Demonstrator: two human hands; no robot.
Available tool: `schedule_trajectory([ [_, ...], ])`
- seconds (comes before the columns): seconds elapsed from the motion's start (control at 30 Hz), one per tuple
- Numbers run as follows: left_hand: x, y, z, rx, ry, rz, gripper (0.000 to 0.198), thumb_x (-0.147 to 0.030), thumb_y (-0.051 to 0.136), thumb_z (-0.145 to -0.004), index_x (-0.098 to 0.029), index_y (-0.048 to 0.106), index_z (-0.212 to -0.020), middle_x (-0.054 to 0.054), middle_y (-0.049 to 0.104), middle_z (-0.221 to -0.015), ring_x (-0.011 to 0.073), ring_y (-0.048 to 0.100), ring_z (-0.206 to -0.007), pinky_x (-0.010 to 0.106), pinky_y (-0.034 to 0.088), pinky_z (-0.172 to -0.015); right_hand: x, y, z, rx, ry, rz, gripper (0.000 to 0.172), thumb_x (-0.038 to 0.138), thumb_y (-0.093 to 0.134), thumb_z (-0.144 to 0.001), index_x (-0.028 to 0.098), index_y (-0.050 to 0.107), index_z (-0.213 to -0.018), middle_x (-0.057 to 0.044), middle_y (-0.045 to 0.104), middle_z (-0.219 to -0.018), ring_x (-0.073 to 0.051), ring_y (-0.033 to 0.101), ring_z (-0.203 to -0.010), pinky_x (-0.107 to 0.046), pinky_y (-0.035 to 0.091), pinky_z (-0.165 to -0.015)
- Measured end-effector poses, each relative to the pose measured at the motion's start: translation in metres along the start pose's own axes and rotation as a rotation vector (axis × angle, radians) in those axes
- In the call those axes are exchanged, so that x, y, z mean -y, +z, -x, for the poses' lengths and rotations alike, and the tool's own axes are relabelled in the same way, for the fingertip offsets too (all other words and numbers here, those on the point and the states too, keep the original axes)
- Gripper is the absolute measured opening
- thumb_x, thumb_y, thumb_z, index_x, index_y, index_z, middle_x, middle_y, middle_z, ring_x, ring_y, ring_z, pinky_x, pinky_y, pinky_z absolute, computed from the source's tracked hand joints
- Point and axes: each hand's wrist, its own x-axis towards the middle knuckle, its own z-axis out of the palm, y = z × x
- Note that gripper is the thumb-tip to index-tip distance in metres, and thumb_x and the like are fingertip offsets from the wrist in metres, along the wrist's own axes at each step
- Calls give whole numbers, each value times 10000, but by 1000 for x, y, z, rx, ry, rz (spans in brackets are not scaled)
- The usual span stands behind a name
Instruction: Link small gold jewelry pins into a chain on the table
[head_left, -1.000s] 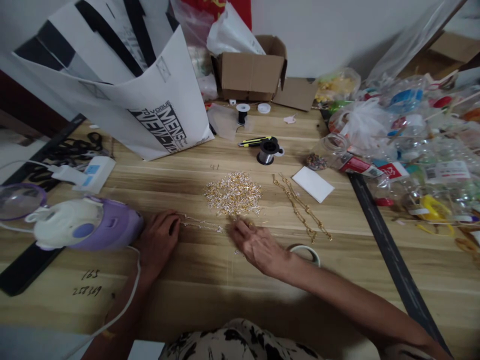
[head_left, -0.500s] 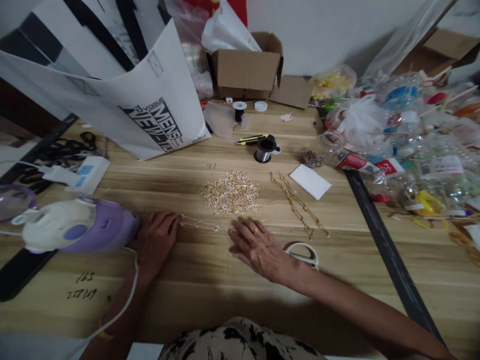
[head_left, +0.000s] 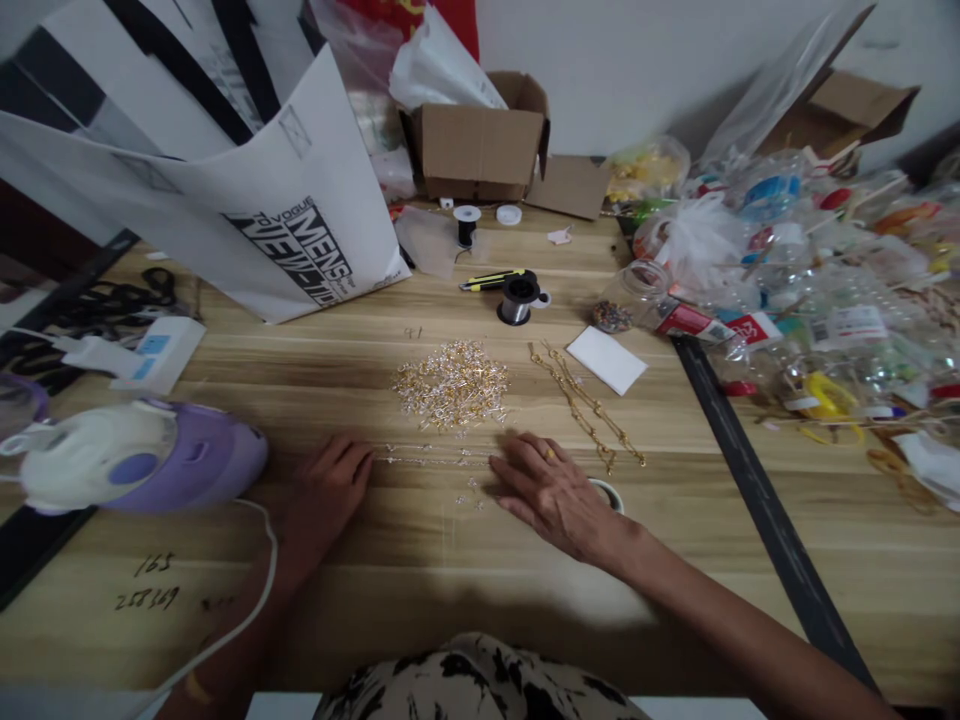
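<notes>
A thin beaded chain point(head_left: 424, 461) lies in two nearly straight, parallel strands on the wooden table between my hands. My left hand point(head_left: 328, 492) rests at its left end, fingers close together and curled, with the tips on the strands. At the right end, my right hand point(head_left: 553, 498) lies low with its fingers stretched and apart, fingertips touching the chain. A few loose clear beads point(head_left: 472, 490) sit just below the strands. Beyond them is a heap of gold and clear beaded pins point(head_left: 454, 385). Partly hidden behind my right hand are the pale handles of scissors point(head_left: 611, 493).
Gold chains point(head_left: 589, 405) and a white card point(head_left: 607, 360) lie to the right. Behind are a wire spool point(head_left: 517, 300), a yellow cutter point(head_left: 491, 281) and a cardboard box point(head_left: 484, 145). A purple-and-white device point(head_left: 187, 455) with a cord stands left; plastic bottles point(head_left: 780, 270) crowd the right.
My right hand has slid right, and my left has shifted slightly right. The strands look straighter and more spread apart. Loose beads below them now show. The view has turned a little.
</notes>
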Motion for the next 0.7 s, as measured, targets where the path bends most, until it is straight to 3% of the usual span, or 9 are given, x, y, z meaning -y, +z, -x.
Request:
schedule_trajectory([
  [0.2, -23, 2, -9, 101, 133, -6, 255, -211, 349, -904, -187, 584, -806, 75, 604, -835, 222, 542, -820, 394, 457, -786, -21, -2, 22, 1, 60, 1, 376, 381, 434, -908, 194, 564, -1207, -135, 486, -1272, -270, 376, -1225, -479, 370, -984],
  [0.5, -39, 19, -10, 69, 244, 125, 181, -206, 425, -893, -178, 594, -834, 48, 605, -830, 174, 547, -828, 332, 456, -790, -45, -10, 43, -14, 150, -23, 337, 341, 426, -916, 232, 573, -1199, -101, 514, -1255, -248, 411, -1211, -456, 405, -972],
  [0.7, -44, 18, -9, 100, 246, 140, 164, -174, 442, -886, -172, 593, -821, 46, 599, -806, 178, 533, -828, 324, 450, -776, -43, -14, 42, -11, 155, -81, 391, 366, 411, -918, 209, 501, -1265, -110, 465, -1283, -243, 401, -1218, -455, 397, -994],
])
